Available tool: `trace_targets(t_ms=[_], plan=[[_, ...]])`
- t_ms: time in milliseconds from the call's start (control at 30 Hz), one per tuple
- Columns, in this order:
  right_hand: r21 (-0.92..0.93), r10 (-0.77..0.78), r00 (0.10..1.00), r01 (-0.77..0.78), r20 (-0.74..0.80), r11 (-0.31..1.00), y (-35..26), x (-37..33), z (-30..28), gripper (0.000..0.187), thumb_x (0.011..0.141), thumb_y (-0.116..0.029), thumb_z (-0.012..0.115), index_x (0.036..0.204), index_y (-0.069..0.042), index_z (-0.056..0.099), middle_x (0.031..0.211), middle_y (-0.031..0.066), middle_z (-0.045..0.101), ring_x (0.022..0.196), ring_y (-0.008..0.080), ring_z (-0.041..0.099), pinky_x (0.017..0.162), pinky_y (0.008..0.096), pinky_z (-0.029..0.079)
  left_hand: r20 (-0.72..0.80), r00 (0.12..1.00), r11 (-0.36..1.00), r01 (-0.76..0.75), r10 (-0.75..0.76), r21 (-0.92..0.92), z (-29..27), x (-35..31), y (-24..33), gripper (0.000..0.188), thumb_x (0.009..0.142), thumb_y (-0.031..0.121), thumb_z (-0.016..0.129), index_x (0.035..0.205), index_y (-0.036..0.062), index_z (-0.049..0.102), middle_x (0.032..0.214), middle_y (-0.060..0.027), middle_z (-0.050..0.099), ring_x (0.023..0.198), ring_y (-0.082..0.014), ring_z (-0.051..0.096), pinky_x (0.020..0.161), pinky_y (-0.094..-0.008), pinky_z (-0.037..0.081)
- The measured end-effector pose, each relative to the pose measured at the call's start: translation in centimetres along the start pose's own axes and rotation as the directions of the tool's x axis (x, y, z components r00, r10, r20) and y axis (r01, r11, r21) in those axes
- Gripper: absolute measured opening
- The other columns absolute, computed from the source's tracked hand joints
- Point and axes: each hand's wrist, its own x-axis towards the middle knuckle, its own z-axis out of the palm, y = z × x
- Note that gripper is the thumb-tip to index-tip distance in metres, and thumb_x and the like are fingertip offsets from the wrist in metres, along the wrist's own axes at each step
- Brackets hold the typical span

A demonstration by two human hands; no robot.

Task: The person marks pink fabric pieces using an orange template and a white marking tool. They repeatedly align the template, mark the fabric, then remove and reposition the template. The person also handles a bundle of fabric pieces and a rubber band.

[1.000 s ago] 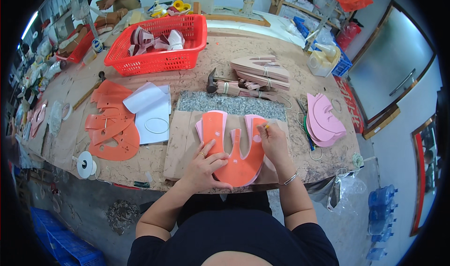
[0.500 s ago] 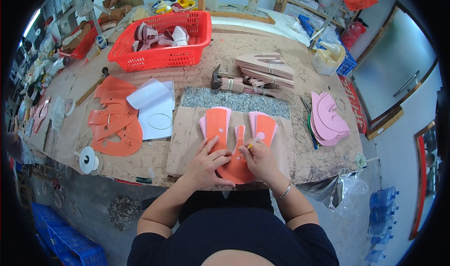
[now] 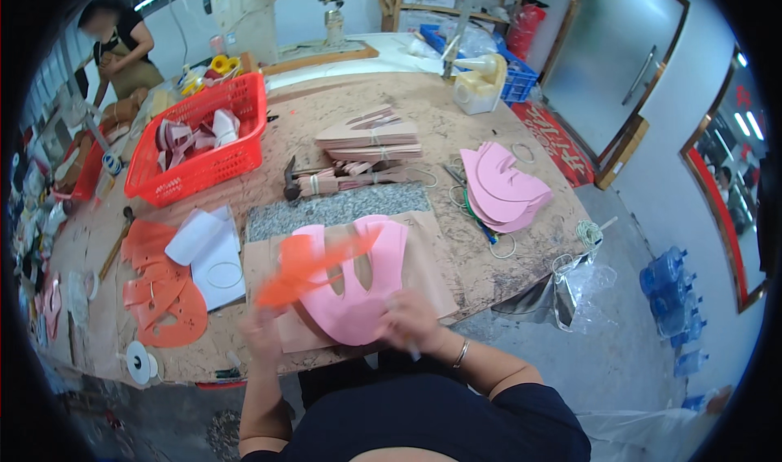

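My left hand (image 3: 262, 332), blurred by motion, grips the lower end of an orange pattern piece (image 3: 314, 268) and holds it tilted above the left side of a pink cut piece (image 3: 346, 310). That pink piece lies on brown paper (image 3: 428, 271) in front of me, with prongs pointing away from me. Closed at its lower right edge is my right hand (image 3: 410, 322), with a slim pale pen (image 3: 414, 353) sticking out below the fingers. Whether these fingers also pinch the pink edge cannot be made out.
Behind the paper lies a grey stone slab (image 3: 334, 208), with a hammer (image 3: 291, 181) and bundled beige pieces (image 3: 368, 140) beyond. More pink pieces (image 3: 503, 189) lie right, orange pieces (image 3: 175, 299) left. A red basket (image 3: 208, 173) stands far left; another person (image 3: 122, 51) is behind.
My left hand has lifted the orange piece off the pink one and swung it left. My right hand has moved down to the pink edge. The view has turned right.
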Motion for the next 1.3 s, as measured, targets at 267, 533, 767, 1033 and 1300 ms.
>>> trace_targets(t_ms=[267,533,767,1033,1300], plan=[[-0.009,0.095,0.946,-0.097,0.309,0.995,-2.1,0.8,1.3,0.019,0.083,-0.023,0.074,0.089,-0.01,0.061,0.093,0.0074,0.06,0.094,0.0267,0.062,0.08,0.0378,0.05,-0.489,0.872,0.832,-0.264,-0.01,-0.488,-2.6,2.3,2.6,0.046,0.108,0.032,0.039,0.141,-0.0001,0.042,0.137,-0.0138,0.054,0.119,-0.0253,0.06,0.097,-0.0454,0.056],[-0.14,0.441,0.832,-0.507,-0.338,0.85,8.8,6.5,-8.5,0.01,0.093,-0.004,0.06,0.1,-0.002,0.067,0.091,0.0063,0.068,0.085,0.0161,0.064,0.076,0.0287,0.051,-0.164,0.769,0.781,-0.577,0.618,0.238,1.4,-0.3,2.2,0.049,0.106,0.031,0.038,0.136,-0.0055,0.051,0.14,-0.0197,0.053,0.132,-0.0369,0.05,0.111,-0.0492,0.041],[-0.617,-0.134,0.772,-0.377,-0.622,0.691,15.6,9.6,-20.5,0.004,0.093,-0.005,0.065,0.095,-0.005,0.069,0.093,0.0082,0.072,0.089,0.0241,0.068,0.081,0.0335,0.052,0.493,0.695,0.506,-0.719,0.522,0.477,5.2,-2.5,3.6,0.039,0.087,0.032,0.071,0.122,0.0156,0.068,0.135,-0.0109,0.058,0.132,-0.0399,0.049,0.106,-0.0463,0.047],[-0.656,0.196,0.978,-0.194,-0.071,0.73,13.9,0.9,-11.3,0.025,0.082,-0.021,0.078,0.103,-0.01,0.069,0.106,0.009,0.071,0.116,0.0305,0.06,0.099,0.0423,0.041,0.644,0.69,0.592,-0.683,0.331,0.427,2.9,-0.5,4.0,0.056,0.076,0.049,0.078,0.122,0.0201,0.067,0.142,-0.0047,0.054,0.14,-0.037,0.04,0.117,-0.0581,0.027],[-0.149,0.456,0.881,-0.438,0.126,0.887,2.6,0.7,-2.1,0.049,0.074,-0.029,0.085,0.112,-0.007,0.063,0.12,0.0134,0.066,0.124,0.0391,0.054,0.105,0.0487,0.041,0.694,0.649,0.614,-0.694,0.31,0.375,2.9,0.6,4.1,0.052,0.077,0.045,0.079,0.121,0.0209,0.067,0.144,-0.005,0.052,0.14,-0.0366,0.039,0.118,-0.0564,0.026]])
